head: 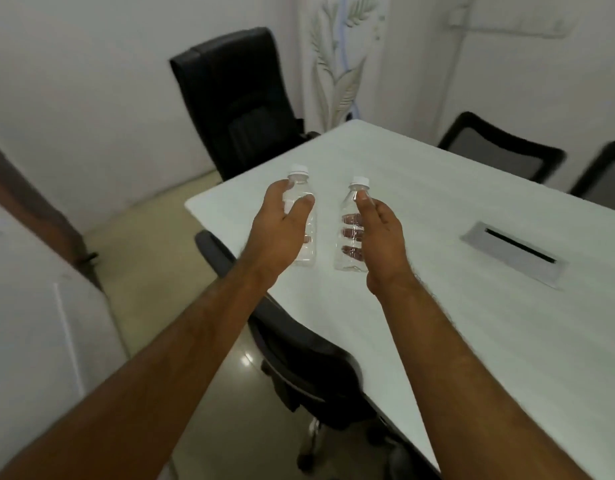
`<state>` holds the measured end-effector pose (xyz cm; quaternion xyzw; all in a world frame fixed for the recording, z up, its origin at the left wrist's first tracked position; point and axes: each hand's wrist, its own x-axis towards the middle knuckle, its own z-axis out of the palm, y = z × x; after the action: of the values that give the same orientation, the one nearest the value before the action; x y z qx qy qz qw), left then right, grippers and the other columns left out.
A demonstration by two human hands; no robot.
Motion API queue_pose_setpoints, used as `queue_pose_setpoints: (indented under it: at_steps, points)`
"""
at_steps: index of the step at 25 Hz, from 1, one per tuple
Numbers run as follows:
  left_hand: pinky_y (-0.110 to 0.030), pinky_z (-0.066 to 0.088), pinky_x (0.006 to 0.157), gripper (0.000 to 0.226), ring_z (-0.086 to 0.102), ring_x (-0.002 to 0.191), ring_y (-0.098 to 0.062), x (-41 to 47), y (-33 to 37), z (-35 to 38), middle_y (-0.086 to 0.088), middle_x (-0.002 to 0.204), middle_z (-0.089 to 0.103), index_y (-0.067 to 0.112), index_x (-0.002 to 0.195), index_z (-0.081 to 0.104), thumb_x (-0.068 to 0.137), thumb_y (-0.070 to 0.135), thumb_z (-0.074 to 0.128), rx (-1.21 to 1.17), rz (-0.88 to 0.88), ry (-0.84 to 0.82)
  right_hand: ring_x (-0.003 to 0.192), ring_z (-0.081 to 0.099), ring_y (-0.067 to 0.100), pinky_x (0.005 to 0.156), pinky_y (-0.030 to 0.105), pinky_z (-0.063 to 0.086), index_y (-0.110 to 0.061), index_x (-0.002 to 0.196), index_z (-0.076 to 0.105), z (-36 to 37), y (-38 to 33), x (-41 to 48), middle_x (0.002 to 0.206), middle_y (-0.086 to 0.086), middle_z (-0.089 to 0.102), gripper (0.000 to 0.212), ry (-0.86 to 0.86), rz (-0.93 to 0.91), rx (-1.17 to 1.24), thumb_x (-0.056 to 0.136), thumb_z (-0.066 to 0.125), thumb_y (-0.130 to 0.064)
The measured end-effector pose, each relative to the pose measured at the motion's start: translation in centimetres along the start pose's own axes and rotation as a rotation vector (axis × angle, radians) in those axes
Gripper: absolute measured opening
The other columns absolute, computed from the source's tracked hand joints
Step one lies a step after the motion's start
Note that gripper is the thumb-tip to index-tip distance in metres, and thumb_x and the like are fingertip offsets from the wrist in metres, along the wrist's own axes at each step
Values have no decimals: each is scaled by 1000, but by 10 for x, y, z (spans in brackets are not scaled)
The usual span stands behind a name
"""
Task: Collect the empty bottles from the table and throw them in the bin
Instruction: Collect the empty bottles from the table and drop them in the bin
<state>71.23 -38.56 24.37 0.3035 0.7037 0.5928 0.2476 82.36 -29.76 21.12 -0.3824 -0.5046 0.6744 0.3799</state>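
Two clear, empty plastic bottles with white caps stand upright near the left end of the white table. My left hand wraps around the left bottle, thumb and fingers on its upper body. My right hand is closed round the right bottle; its fingers show through the clear plastic. Both bottle bases are at or just above the tabletop; I cannot tell whether they touch it. No bin is in view.
A tall black office chair stands at the table's far end. Another black chair is tucked under the near edge below my arms. Two mesh-backed chairs line the far right side. A grey cable hatch sits in the tabletop.
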Motion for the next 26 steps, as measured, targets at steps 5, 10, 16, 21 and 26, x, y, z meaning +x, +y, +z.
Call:
queue_pose_setpoints:
  at_steps: [5,10,16,21,26]
  points:
    - [-46,60,81,42,64,105,-29,87,-11,-119,-6,117,59,31,136,40,96,26,46,-35,-55,215,80,69,17,67,32,60,-20,105,65,150,-1,67,94,3,71,30,-310,30,-90,99,51,-46]
    - [-25,53,67,48,63,95,-16,185,-52,-252,2,115,57,23,139,39,95,24,58,-41,-42,347,103,68,27,85,41,58,-21,122,61,317,34,142,113,7,70,41,-397,31,-194,97,51,-52]
    - [-30,59,56,44,67,69,-19,328,-106,-411,-5,102,64,21,127,47,90,33,68,-166,-77,381,94,67,20,72,34,57,-19,119,63,516,80,228,112,8,70,46,-389,82,-198,92,57,-56]
    - [-29,49,51,36,59,62,-15,459,-121,-512,-4,94,60,20,118,51,92,42,62,-247,-111,351,85,63,18,71,36,54,-19,108,64,645,83,307,98,2,66,37,-364,105,-176,92,59,-53]
    - [-26,46,52,38,56,67,-13,613,-158,-583,-2,96,60,25,128,48,96,44,53,-210,-130,332,78,60,16,67,33,51,-17,106,64,766,112,427,94,2,64,35,-359,131,-155,92,62,-48]
